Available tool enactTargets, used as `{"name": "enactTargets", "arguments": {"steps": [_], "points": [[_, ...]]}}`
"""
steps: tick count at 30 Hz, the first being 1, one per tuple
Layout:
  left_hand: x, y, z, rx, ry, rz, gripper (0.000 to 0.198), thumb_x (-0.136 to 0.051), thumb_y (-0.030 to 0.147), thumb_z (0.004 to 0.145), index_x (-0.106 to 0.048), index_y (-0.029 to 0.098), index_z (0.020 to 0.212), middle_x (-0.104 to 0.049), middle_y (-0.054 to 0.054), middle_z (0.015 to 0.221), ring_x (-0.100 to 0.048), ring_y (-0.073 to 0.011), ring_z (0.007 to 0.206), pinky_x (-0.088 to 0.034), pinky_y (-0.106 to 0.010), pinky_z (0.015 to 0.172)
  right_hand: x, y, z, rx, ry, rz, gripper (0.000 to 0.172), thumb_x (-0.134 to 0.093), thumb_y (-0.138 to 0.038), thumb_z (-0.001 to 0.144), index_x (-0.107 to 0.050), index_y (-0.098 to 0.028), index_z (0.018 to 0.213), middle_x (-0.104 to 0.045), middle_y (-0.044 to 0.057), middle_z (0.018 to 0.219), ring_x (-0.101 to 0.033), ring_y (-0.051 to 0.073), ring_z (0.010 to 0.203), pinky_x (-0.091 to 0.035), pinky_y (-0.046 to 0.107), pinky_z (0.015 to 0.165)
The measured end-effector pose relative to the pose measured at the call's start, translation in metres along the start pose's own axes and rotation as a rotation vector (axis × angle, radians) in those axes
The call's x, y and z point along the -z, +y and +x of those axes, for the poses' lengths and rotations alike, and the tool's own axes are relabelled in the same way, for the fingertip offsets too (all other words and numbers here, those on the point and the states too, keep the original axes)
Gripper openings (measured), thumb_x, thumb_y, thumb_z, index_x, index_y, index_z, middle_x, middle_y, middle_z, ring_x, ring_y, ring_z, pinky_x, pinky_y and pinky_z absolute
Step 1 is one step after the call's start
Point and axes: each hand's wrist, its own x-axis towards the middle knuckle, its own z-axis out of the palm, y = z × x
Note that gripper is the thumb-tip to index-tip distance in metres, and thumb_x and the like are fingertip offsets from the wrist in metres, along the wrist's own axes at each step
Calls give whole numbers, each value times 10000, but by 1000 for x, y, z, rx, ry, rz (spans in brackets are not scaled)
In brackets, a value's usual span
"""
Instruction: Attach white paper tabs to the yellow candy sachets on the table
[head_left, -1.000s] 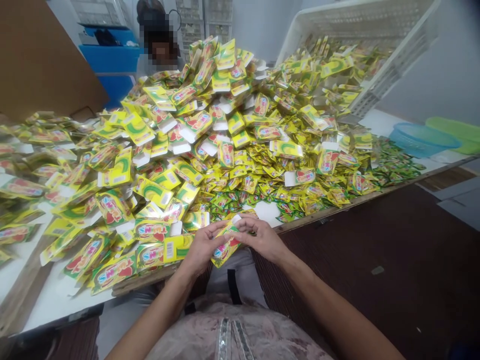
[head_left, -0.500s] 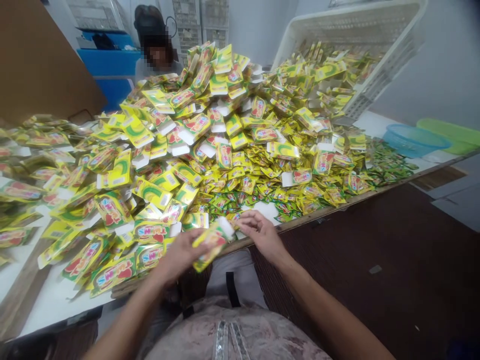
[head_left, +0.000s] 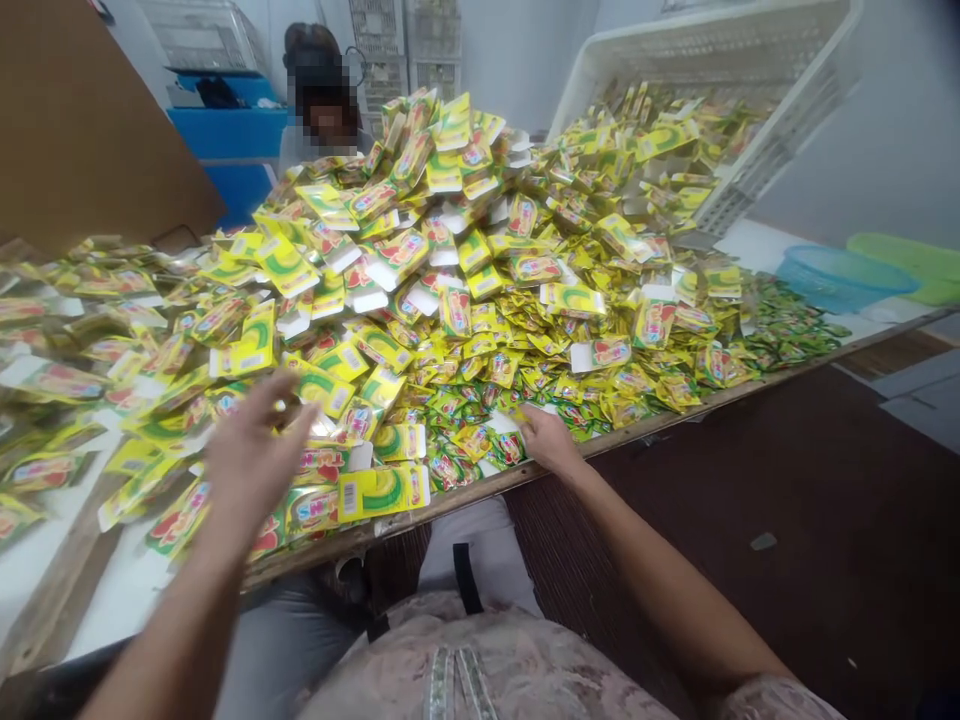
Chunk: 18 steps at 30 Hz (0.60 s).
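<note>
The hands are well apart: the left hand (head_left: 251,460), blurred, hangs with thumb and fingers spread over the printed boxes (head_left: 382,493) at the left of the table (head_left: 139,580), while the right hand (head_left: 553,440) is at the front edge, fingertips among small packets (head_left: 450,470); whether it pinches one, I cannot tell. Boxes lie left and packets right, probably so each hand has its own supply within reach. Behind, towards the far right corner, a white crate (head_left: 765,165) is tipped, mouth facing the heap, presumably so its contents slide onto the table.
</note>
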Motion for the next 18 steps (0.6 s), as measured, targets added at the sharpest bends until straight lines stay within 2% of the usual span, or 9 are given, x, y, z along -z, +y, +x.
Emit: {"name": "enactTargets", "arguments": {"steps": [2,4,7,10,13,16,18], "points": [[-37,18,-10,-67,-175,-61,322,-586,411,801,-638,196,1035,-692,-44,945,-636,-188,765,-469,-283,686,6,8,-2,-39,47,-2,352,-433,-213,824,-624,-149,1113,-664,150,1076,-594,280,996,-438,386,854],[-76,35,-21,-205,-367,-76,219,-541,339,837,-654,184,944,-688,-55,886,-631,-196,772,-463,-286,684,14,16,-6,-51,68,17,352,-443,-241,823,-608,-156,1123,-657,133,1085,-587,261,997,-438,366,845],[-121,57,-34,-351,-515,82,201,-472,263,874,-649,175,909,-668,-71,882,-614,-213,841,-451,-300,723,22,20,-11,-39,24,159,336,-514,-282,776,-595,-170,1082,-659,87,1030,-594,217,904,-448,320,774],[-148,73,-37,-390,-588,187,219,-495,231,859,-640,126,984,-640,-126,964,-582,-254,932,-443,-339,771,24,18,-11,-68,-68,291,301,-589,-331,713,-585,-172,968,-642,30,823,-561,173,710,-420,272,644],[-171,84,-35,-432,-609,180,264,-619,238,775,-652,66,973,-595,-200,1056,-505,-327,1056,-419,-402,840,23,17,-8,-107,-36,270,254,-598,-355,695,-580,-179,877,-553,-24,633,-475,144,579,-351,246,557],[-191,90,-35,-448,-632,124,258,-710,196,677,-669,71,899,-588,-212,1071,-466,-351,1087,-391,-432,872,25,19,-9,-83,35,233,197,-569,-344,702,-597,-180,808,-545,-12,621,-474,153,595,-347,262,578],[-199,91,-37,-435,-643,52,230,-717,130,638,-669,105,861,-613,-181,1031,-487,-324,1061,-386,-406,868,27,23,-13,-87,68,229,203,-554,-354,709,-605,-181,803,-567,5,644,-488,166,613,-362,280,601]]}}
